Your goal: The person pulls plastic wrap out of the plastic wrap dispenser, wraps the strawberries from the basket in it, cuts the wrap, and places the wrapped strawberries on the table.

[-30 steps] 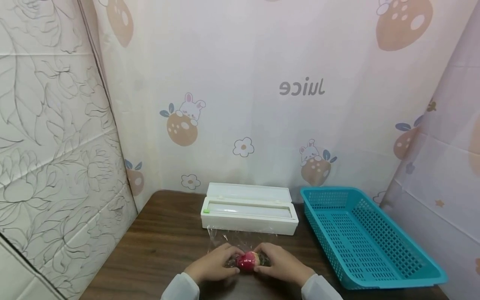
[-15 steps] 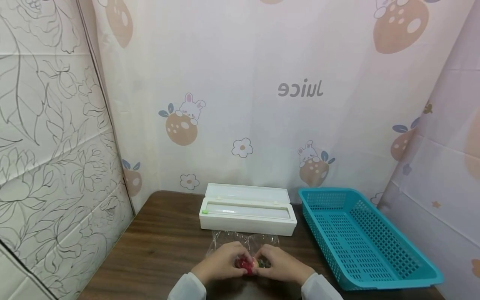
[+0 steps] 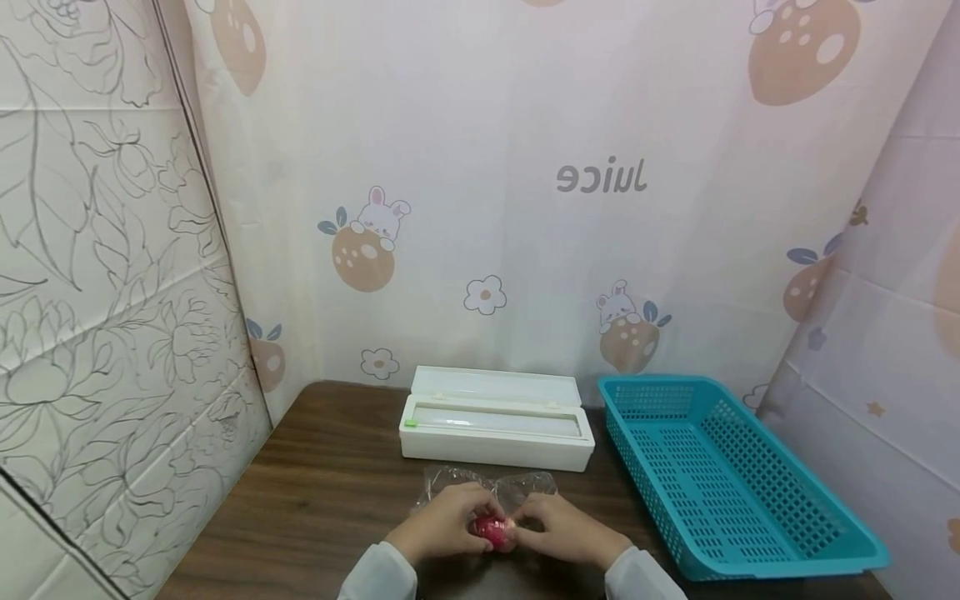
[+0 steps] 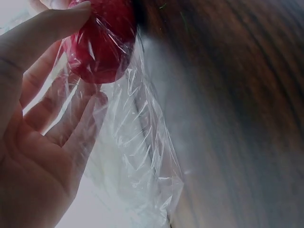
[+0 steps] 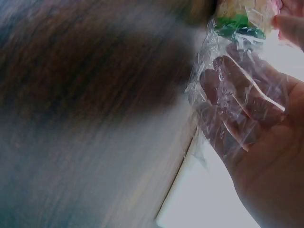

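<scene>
A glossy red, rounded fruit- or vegetable-like piece lies between my hands, covered in cling film. My left hand holds its red end through the film, thumb on one side and fingers on the other. At its pale end, my right hand pinches the film with thumb and forefinger. The right wrist view shows a yellowish part with a green band under the wrinkled film. Film drapes over the fingers of both hands and spreads out behind them. The piece's exact kind cannot be told.
Behind the hands, a white cling film dispenser box stands with its lid raised. A turquoise plastic basket is to the right on the dark wooden table. Patterned curtains enclose the back and sides.
My hands have drawn closer together around the red piece. The film's far edge has moved slightly toward me and become more crumpled. The dispenser and basket stay in place.
</scene>
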A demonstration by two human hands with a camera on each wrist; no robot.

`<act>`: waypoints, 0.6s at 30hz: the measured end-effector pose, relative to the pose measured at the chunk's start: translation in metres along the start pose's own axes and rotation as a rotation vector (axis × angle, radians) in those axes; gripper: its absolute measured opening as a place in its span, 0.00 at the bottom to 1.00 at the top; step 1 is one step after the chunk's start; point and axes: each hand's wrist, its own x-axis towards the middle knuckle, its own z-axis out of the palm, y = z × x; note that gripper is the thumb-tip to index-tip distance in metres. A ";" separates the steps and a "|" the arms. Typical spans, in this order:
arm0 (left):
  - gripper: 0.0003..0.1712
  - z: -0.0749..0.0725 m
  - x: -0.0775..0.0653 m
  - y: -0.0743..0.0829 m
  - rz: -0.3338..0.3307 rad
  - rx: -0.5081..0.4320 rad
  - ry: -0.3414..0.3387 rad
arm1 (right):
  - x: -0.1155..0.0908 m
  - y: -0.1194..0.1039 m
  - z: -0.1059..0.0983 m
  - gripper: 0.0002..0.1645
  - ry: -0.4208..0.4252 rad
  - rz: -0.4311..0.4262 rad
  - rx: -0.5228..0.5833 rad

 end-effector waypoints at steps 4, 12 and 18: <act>0.19 0.000 0.000 0.000 -0.025 0.006 0.002 | 0.000 -0.003 -0.001 0.21 0.048 0.000 -0.005; 0.19 0.001 0.002 -0.004 -0.098 -0.001 -0.017 | -0.002 -0.013 -0.002 0.14 0.191 -0.087 -0.131; 0.19 -0.002 0.001 -0.002 -0.153 -0.049 -0.036 | -0.004 -0.020 0.002 0.18 0.266 -0.128 -0.205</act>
